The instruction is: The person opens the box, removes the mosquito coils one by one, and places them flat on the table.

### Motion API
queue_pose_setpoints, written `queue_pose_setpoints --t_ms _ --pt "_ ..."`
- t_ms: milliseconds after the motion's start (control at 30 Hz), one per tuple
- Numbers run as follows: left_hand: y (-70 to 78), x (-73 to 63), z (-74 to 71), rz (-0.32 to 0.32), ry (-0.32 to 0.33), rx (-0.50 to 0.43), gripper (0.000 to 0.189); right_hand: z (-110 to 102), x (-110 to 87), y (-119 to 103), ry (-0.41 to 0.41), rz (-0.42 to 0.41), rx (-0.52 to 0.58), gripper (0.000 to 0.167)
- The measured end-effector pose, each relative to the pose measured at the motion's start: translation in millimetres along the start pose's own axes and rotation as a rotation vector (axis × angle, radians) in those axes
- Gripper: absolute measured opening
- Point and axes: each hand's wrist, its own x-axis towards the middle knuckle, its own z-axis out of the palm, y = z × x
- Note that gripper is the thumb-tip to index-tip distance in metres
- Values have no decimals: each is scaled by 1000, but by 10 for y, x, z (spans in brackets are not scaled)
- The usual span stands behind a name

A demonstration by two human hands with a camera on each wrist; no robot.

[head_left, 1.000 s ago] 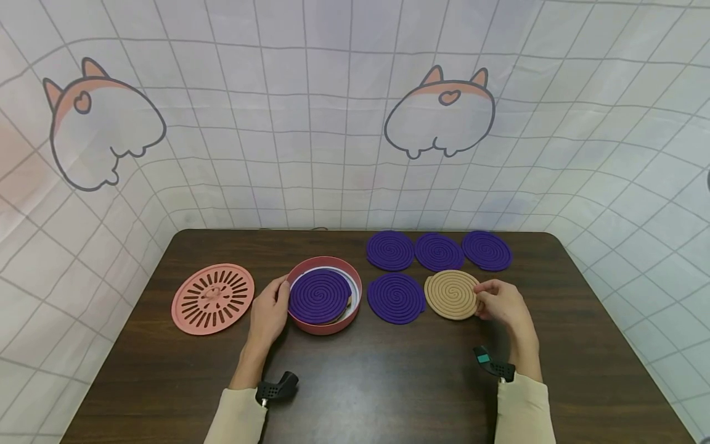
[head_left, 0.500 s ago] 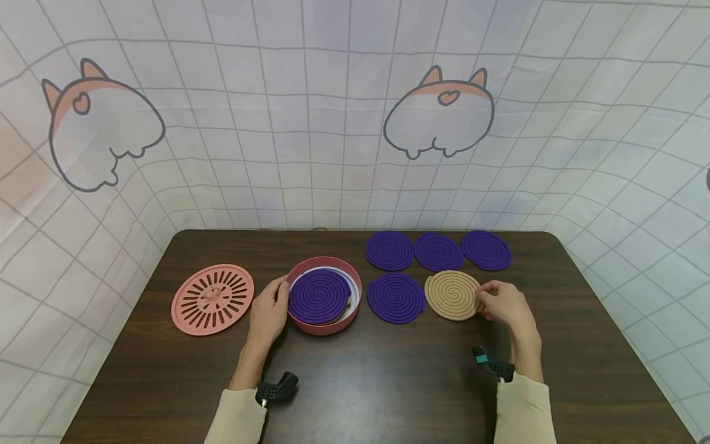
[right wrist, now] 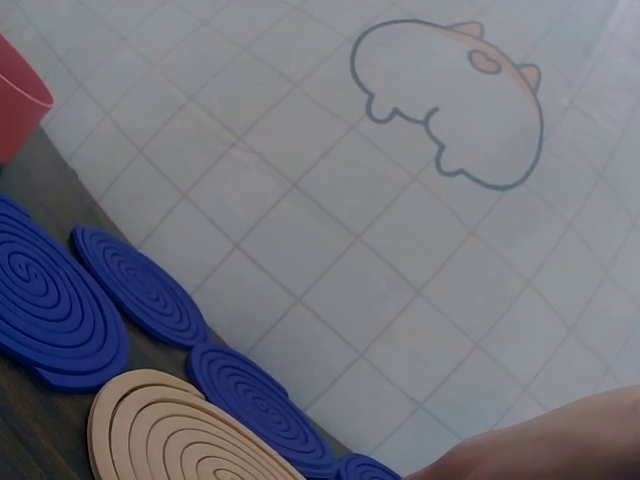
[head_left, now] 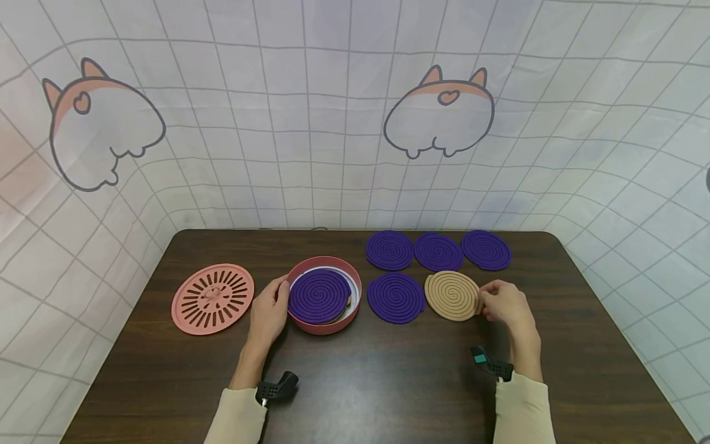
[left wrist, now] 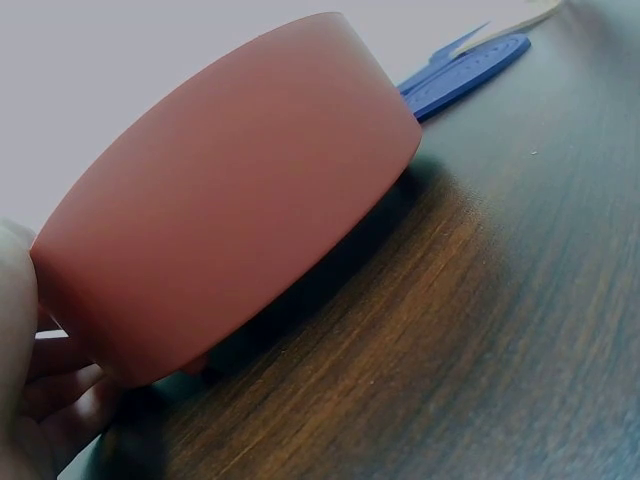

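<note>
My left hand (head_left: 269, 313) grips the left side of a round red mosquito-coil box (head_left: 324, 330), thumb at the rim. The left wrist view shows the box's smooth outer wall (left wrist: 230, 190) and fingers curled near its underside. A purple mosquito coil (head_left: 318, 296) lies inside, over a tan piece mostly hidden beneath it. To the right, my right hand (head_left: 506, 303) pinches the right edge of a tan mosquito coil (head_left: 452, 296). In the right wrist view that tan coil (right wrist: 170, 430) is cut off at the bottom, and the pinching fingertips are out of frame.
A pink slotted lid (head_left: 213, 300) lies left of the box. One purple coil (head_left: 396, 298) sits between box and tan coil. Behind it is a row of purple coils (head_left: 390, 250), close together. A white grid-patterned curtain (head_left: 333, 123) stands beyond the brown table (head_left: 355, 382).
The right fingers and the tan coil's right edge have shifted very slightly to the right. The left hand and the box have stayed where they were.
</note>
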Motion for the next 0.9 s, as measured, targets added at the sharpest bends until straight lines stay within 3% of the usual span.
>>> queue_pose_setpoints --t_ms 367,900 --pt "10 -5 1 -2 3 -1 44 6 37 39 -21 7 -39 37" --pt "21 -9 -9 -11 -2 -1 44 -49 -13 44 -2 -21 -14 35"
